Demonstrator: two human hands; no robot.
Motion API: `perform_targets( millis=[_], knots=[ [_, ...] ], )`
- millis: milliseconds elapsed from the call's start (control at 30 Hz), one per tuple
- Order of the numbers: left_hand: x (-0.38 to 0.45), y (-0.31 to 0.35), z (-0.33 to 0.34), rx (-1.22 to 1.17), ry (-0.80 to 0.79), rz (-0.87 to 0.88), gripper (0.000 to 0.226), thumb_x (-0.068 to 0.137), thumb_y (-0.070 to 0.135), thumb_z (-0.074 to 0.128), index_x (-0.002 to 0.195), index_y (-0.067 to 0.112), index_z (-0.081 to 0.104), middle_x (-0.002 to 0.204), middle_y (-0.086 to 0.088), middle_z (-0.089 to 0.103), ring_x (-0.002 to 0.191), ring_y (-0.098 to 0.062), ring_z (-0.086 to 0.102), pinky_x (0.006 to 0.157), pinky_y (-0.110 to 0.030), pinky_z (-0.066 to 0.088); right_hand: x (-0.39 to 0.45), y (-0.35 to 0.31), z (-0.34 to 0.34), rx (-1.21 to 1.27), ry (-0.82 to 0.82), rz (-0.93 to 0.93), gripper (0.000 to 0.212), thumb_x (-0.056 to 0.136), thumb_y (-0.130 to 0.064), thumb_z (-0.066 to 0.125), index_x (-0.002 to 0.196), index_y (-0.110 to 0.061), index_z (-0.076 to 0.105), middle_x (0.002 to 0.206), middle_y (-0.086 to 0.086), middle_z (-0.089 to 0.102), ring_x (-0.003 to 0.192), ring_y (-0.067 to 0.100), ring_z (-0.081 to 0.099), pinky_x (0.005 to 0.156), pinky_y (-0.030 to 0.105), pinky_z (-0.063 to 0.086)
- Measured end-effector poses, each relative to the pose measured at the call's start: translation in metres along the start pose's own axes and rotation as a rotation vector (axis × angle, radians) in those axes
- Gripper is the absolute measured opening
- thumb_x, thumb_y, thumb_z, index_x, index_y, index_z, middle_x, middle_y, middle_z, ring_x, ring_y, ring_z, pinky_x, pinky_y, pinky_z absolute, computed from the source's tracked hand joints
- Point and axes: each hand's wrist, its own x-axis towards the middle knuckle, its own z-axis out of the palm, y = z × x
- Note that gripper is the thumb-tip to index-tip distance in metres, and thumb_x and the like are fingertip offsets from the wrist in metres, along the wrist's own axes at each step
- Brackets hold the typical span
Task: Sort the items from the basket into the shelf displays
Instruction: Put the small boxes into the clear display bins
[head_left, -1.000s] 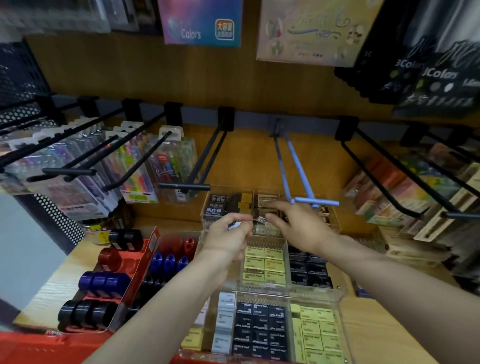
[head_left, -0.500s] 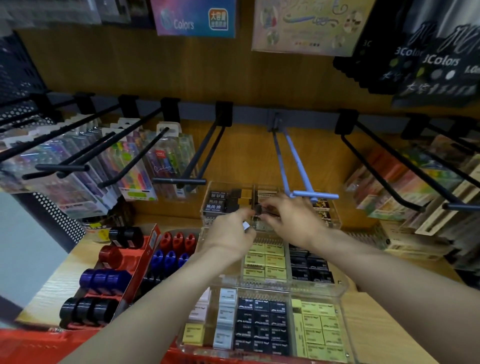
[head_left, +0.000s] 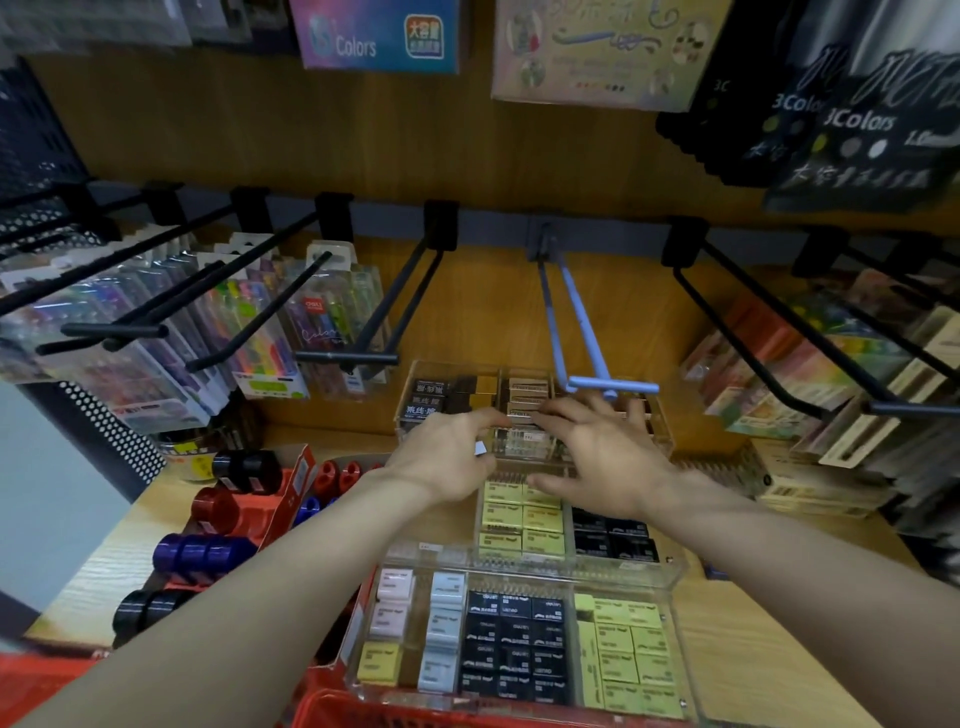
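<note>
Both hands reach over the far clear tray (head_left: 415, 374) at the back of the shelf. The left hand (head_left: 441, 457) and the right hand (head_left: 597, 452) meet at a small box (head_left: 524, 415) sitting in the tray's middle slot, straight ahead between them. Fingers curl near it, but I cannot tell whether either hand holds it.

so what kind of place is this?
Most likely a stationery shop aisle: packaged pen sets hang on wall hooks, clear trays hold boxed erasers, and a red basket sits at the near edge.

Dim, warm light overhead; edges bend and smear, sharpest just below both hands (head_left: 452, 457), faint glare there.
</note>
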Motion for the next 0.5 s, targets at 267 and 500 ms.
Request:
perform_targets(
  millis=[267, 500],
  knots=[
    [-0.01, 0.028, 0.003, -0.946, -0.004, -0.372, 0.035, 0.102, 0.021, 0.046, 0.136, 0.015, 0.048, 0.093, -0.005, 0.057, 0.074, -0.018, 0.057, 0.06, -0.03, 0.049, -0.028, -0.015, -0.006, 0.348, 0.216, 0.081, 0.053, 0.092, -0.035, 0.06, 0.142, -0.033, 0.043, 0.145, -0.009, 0.04, 0.137, 0.014, 0.035, 0.113, 0.046, 0.027],
    [-0.091, 0.081, 0.005, -1.84, -0.079, -0.378, 0.025, 0.104, 0.006, 0.042, 0.124, 0.004, 0.058, 0.119, -0.025, 0.061, 0.118, -0.035, 0.059, 0.108, -0.053, 0.043, -0.117, -0.062, -0.027, 1.342, 0.253, 0.392, 0.033, 0.078, -0.042, 0.079, 0.106, -0.029, 0.067, 0.09, -0.011, 0.075, 0.076, 0.01, 0.074, 0.072, 0.038, 0.062]
  ],
)
